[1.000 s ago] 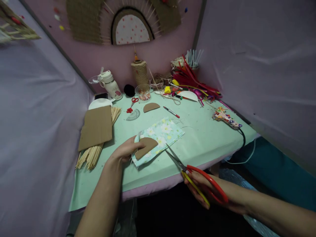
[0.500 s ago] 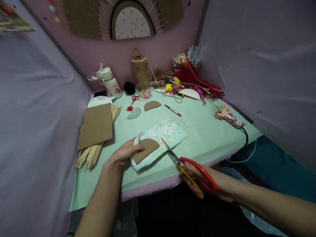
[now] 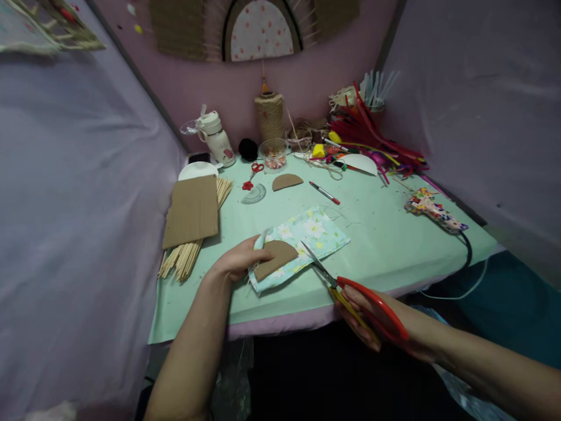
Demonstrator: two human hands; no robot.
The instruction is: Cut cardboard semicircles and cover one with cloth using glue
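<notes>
A half-round cardboard piece lies on top of a light blue floral fabric. My left hand pinches both at their left end, thumb on the cardboard and fingers beneath the cloth. In my right hand are large scissors with red and yellow handles. Their blades point up and left and overlap the fabric's lower edge, just right of the cardboard. Whether the blades are cutting cloth I cannot tell. Beyond the fabric lie a second cardboard half-round and a red-capped pen.
At left, a cardboard sheet rests on thin wooden sticks. Farther back are a protractor, small red scissors, a bottle, twine and a bead cup. A corded glue gun lies right.
The whole view has shifted, so everything appears farther right. Both hands keep their grip, and the scissors stay at nearly the same place on the fabric.
</notes>
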